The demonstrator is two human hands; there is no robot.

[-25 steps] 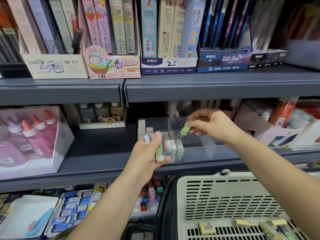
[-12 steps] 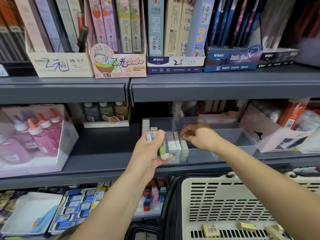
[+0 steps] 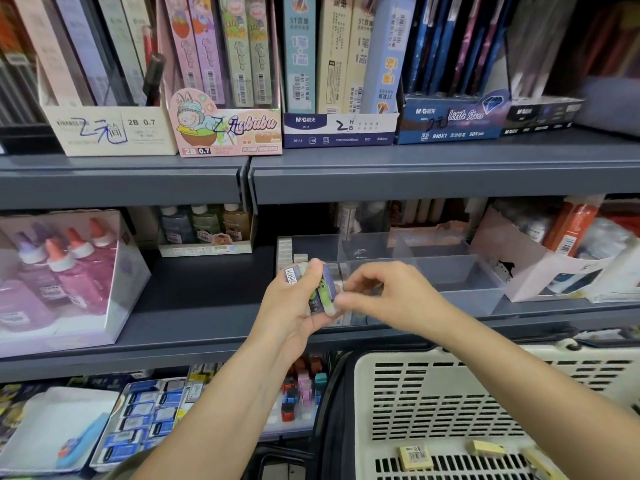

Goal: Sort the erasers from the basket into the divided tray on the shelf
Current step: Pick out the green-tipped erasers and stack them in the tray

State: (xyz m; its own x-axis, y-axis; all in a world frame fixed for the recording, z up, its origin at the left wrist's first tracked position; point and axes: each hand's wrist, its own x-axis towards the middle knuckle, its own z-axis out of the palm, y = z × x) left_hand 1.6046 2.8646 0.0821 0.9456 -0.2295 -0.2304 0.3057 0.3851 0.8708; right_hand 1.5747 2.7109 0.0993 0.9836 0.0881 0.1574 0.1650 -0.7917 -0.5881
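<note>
While the left hand [image 3: 294, 306] grips a small stack of sleeved erasers [image 3: 317, 289], fingers curled round it, the right hand [image 3: 391, 296] pinches the outermost eraser [image 3: 328, 299] between thumb and bent forefinger. Both hands hang at the front left corner of the clear divided tray [image 3: 460, 271] on the middle shelf [image 3: 194, 296]. White erasers [image 3: 285, 251] stand along the tray's left edge. Yellow erasers [image 3: 415, 457] lie on the cream basket [image 3: 433, 386] floor.
</note>
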